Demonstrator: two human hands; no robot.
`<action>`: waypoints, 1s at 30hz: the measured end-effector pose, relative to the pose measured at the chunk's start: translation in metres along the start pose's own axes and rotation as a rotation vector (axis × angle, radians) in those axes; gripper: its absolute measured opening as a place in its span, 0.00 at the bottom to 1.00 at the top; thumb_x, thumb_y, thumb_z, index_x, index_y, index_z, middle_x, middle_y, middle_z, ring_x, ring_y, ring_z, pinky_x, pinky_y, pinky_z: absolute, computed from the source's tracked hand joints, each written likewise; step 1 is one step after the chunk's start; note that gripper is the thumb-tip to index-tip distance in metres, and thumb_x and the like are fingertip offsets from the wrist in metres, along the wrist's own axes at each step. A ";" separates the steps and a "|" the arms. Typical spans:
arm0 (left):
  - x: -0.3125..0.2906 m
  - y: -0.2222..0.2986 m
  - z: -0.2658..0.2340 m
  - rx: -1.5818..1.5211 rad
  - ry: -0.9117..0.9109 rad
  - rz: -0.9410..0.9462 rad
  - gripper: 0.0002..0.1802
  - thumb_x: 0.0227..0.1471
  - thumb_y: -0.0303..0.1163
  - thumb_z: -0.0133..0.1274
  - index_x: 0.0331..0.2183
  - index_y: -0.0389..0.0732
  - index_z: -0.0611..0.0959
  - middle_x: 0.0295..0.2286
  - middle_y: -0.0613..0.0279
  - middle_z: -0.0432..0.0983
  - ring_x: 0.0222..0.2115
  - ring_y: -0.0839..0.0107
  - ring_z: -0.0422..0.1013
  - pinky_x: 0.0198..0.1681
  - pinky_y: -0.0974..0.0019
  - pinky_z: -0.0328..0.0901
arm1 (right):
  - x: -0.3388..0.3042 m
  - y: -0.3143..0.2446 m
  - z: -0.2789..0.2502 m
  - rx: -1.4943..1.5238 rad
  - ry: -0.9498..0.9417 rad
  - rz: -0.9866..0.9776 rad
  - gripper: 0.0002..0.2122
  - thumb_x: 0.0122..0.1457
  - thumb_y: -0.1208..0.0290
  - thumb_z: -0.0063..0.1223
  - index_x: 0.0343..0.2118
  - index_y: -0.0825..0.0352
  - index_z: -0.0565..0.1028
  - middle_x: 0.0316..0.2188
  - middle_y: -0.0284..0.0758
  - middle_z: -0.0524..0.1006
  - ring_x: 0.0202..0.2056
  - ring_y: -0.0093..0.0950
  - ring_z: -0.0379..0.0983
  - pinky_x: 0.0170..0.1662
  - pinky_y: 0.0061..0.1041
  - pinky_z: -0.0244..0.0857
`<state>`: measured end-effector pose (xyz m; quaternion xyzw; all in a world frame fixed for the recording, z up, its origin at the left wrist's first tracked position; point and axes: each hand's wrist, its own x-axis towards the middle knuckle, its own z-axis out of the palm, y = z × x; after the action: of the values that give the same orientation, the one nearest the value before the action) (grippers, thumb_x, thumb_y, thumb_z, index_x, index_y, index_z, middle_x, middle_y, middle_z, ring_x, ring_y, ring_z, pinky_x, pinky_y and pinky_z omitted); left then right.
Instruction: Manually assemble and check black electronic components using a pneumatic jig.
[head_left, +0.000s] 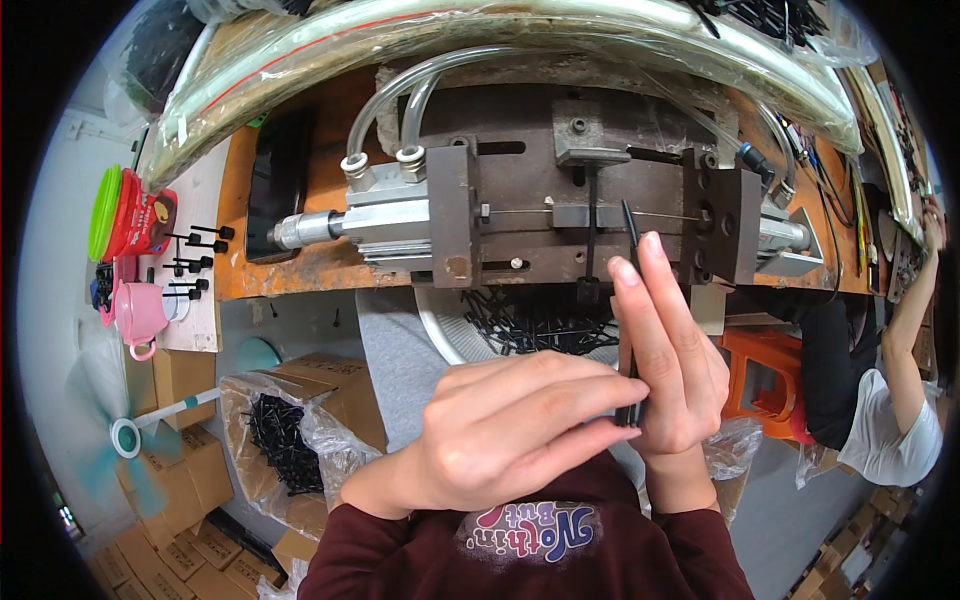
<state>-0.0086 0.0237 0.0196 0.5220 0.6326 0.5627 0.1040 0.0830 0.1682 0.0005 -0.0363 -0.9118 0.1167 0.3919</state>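
My left hand [500, 425] reaches across, thumb and fingers pinched at the lower end of a thin black plastic rod [631, 225]. My right hand [672, 365] is upright, two fingers raised, closed along the same rod, whose upper tip points at the fixture. More dark ends show at the pinch; whether they are separate rods I cannot tell. Just beyond, another black rod with a square head [588, 291] stands in the metal clamping fixture [640, 190], across its small centre block [570, 215]. Air cylinders [390, 228] flank the fixture.
Below the bench edge sits a white basin [435, 325] of black rods. A bag-lined carton [340, 385] of black parts stands lower left, near a fan [126, 437]. Pink cup [140, 312] and black pieces [190, 262] lie left. Right are an orange stool [765, 365] and another person [895, 420].
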 end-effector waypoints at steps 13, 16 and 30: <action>0.012 -0.029 0.019 0.659 0.014 0.084 0.15 0.39 0.24 0.64 0.34 0.35 0.83 0.46 0.54 0.79 0.31 0.65 0.77 0.34 0.66 0.71 | -0.016 0.005 -0.020 0.250 0.147 0.299 0.12 0.57 0.90 0.51 0.44 0.75 0.77 0.49 0.56 0.75 0.47 0.43 0.77 0.47 0.33 0.76; 0.019 -0.028 0.015 0.695 -0.017 0.052 0.15 0.39 0.25 0.64 0.34 0.36 0.83 0.47 0.55 0.79 0.27 0.68 0.77 0.31 0.68 0.70 | -0.020 0.004 -0.023 0.403 0.152 0.377 0.14 0.59 0.88 0.51 0.48 0.76 0.74 0.50 0.57 0.74 0.44 0.41 0.79 0.45 0.33 0.77; 0.013 -0.010 0.019 0.432 0.103 0.271 0.23 0.37 0.31 0.71 0.39 0.38 0.83 0.35 0.58 0.82 0.26 0.70 0.78 0.23 0.70 0.70 | -0.026 -0.002 -0.013 0.787 0.062 0.544 0.27 0.69 0.58 0.42 0.58 0.82 0.65 0.50 0.54 0.76 0.53 0.40 0.73 0.59 0.34 0.62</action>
<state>-0.0058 0.0469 0.0111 0.5828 0.6667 0.4492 -0.1184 0.1107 0.1643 -0.0085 -0.1260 -0.7438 0.5501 0.3583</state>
